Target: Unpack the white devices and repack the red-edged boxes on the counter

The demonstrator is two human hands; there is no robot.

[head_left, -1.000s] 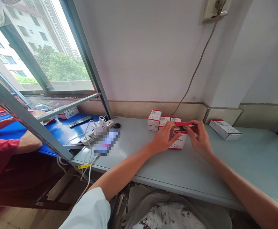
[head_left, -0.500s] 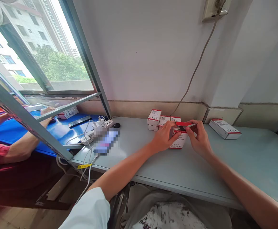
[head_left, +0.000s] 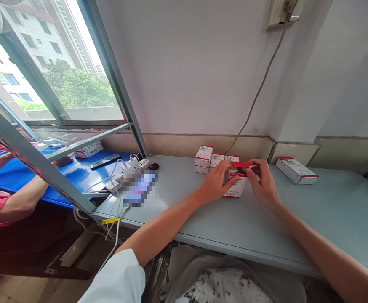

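Between my hands is a small white-and-red carton [head_left: 235,190], its printed side facing me and its red flap raised at the top. My left hand [head_left: 216,181] is closed on the carton's left side, thumb across the upper edge. From the right, my right hand [head_left: 263,183] grips the carton near the flap with thumb and bent fingers. A dark gap shows under the flap; what lies inside cannot be made out. Just behind my left hand stand stacked cartons [head_left: 203,156] of the same look, partly hidden by the fingers.
Another carton [head_left: 297,170] lies by the wall on the grey table [head_left: 177,214]. To the left are a blurred-out phone [head_left: 140,188], a power strip [head_left: 116,182], cables and a round black object [head_left: 154,166]. Beyond the metal frame, a co-worker's arm [head_left: 29,195] rests at a blue table.
My hands and the carton have hardly moved. The co-worker's arm at the left has shifted slightly.
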